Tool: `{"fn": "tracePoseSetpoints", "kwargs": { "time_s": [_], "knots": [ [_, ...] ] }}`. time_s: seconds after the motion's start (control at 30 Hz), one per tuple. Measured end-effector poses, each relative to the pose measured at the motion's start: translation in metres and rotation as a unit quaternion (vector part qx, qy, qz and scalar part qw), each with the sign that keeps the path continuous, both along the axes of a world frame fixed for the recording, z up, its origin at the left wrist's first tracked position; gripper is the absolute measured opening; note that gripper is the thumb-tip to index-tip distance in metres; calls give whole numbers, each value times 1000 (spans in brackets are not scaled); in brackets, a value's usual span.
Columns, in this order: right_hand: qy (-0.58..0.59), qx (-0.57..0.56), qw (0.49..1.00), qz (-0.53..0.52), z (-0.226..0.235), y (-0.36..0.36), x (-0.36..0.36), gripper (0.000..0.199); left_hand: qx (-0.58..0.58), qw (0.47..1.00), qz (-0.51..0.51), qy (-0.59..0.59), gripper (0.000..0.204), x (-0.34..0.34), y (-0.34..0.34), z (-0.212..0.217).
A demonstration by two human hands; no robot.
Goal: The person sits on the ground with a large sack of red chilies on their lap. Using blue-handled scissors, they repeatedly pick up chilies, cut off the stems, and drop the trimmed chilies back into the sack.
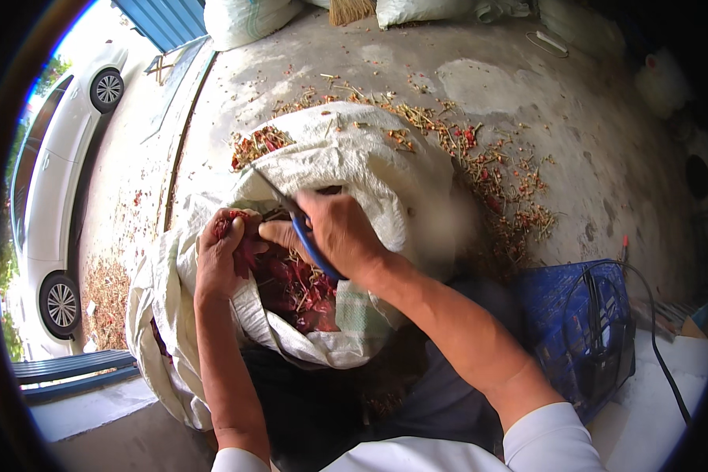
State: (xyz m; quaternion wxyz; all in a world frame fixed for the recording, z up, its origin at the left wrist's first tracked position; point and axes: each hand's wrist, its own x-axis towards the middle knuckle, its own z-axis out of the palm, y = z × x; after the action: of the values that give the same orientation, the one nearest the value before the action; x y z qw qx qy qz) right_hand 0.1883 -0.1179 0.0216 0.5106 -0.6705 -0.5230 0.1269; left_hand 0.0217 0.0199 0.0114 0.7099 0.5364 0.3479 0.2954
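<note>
1. Left hand [219,263] closed around a bunch of dried red chillies [240,236], held over the mouth of the open white woven plastic sack [354,157]
2. Right hand [340,234] gripping blue-handled scissors [307,236], handle in the fist, blades slanting up and left
3. Bunch just left of the scissors, nearly touching the right thumb
4. More loose chillies [299,287] directly beneath both hands, inside the sack
</note>
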Motion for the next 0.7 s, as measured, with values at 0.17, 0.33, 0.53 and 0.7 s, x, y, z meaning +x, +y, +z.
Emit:
{"fn": "tracePoseSetpoints", "kwargs": {
  "time_s": [0.17, 0.33, 0.53, 0.7],
  "knots": [
    [9, 39, 998, -44, -11, 6, 5, 57, 254, 879, -174, 365, 27, -23, 23, -59],
    [44, 8, 998, -32, -9, 0, 8, 58, 435, 662, -288, 539, 26, -34, 30, -141],
    [106, -2, 994, -39, -2, 2, 11, 61, 469, 655, -255, 535, 20, -38, 34, -130],
    [89, -38, 995, -26, -8, 5, 6, 65, 308, 844, -120, 423, 21, -34, 14, -53]
  ]
}}
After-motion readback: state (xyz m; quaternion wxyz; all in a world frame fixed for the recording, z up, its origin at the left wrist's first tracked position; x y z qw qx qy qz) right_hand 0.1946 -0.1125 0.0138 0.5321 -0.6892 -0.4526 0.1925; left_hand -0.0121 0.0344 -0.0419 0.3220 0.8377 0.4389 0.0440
